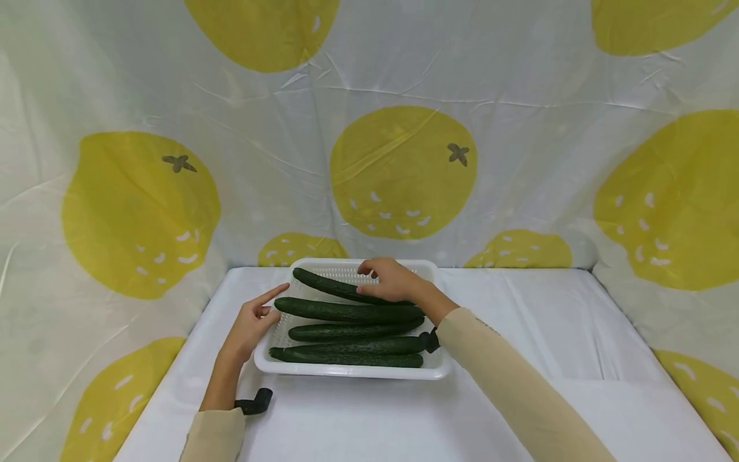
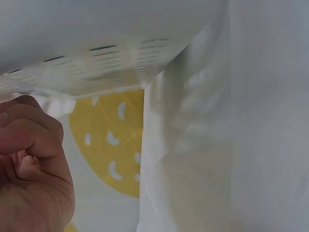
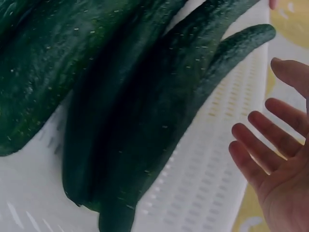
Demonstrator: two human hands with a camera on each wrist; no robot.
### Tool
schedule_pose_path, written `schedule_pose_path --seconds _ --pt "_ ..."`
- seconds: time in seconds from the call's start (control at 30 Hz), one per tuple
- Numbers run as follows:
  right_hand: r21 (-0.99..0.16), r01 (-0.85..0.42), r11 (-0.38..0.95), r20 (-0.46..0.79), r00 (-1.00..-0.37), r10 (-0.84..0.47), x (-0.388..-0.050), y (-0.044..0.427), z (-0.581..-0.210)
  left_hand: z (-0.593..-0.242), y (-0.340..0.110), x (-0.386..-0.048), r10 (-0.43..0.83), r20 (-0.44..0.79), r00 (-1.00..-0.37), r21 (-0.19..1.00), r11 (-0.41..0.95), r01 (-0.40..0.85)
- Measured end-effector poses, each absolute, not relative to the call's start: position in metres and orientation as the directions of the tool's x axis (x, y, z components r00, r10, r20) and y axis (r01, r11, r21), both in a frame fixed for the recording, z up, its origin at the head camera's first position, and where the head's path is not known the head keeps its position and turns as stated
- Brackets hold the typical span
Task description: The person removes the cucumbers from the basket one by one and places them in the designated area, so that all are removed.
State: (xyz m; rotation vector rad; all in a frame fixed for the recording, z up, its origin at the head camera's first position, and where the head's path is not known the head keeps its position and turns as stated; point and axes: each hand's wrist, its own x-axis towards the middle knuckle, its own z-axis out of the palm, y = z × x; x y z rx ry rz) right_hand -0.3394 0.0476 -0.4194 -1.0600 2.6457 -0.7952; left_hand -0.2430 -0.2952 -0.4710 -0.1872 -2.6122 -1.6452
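Observation:
Several dark green cucumbers (image 1: 349, 312) lie side by side in a white plastic basket (image 1: 352, 371). My right hand (image 1: 392, 280) is over the rear cucumber (image 1: 323, 283), and in the right wrist view its fingers (image 3: 260, 150) are spread, holding nothing. My left hand (image 1: 254, 324) is at the basket's left rim, its index finger stretched along it. In the left wrist view the other fingers of the left hand (image 2: 34, 159) bend loosely close to the basket's slotted wall (image 2: 106, 63); whether they touch it is hard to tell.
The basket stands on a white cloth-covered table (image 1: 519, 333). Behind and at both sides hangs a pale curtain (image 1: 519, 167) printed with yellow lemons. A black wrist mount (image 1: 255, 402) sticks out from the left wrist, and another black mount (image 1: 429, 341) from the right.

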Motion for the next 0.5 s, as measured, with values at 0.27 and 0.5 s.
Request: schedule_pose_path --seconds 0.27,0.5 --pt "-0.551 -0.555 0.623 0.023 -0.757 -0.653 -0.338 0.040 -0.435 -0.467 -0.292 -0.240 0.059 0.073 -0.996 0.902 0.422 0.091" --pt "-0.529 -0.535 0.659 0.012 -0.781 -0.625 -0.339 0.035 -0.442 -0.467 -0.288 -0.240 0.053 0.087 -0.995 0.901 0.422 0.101"
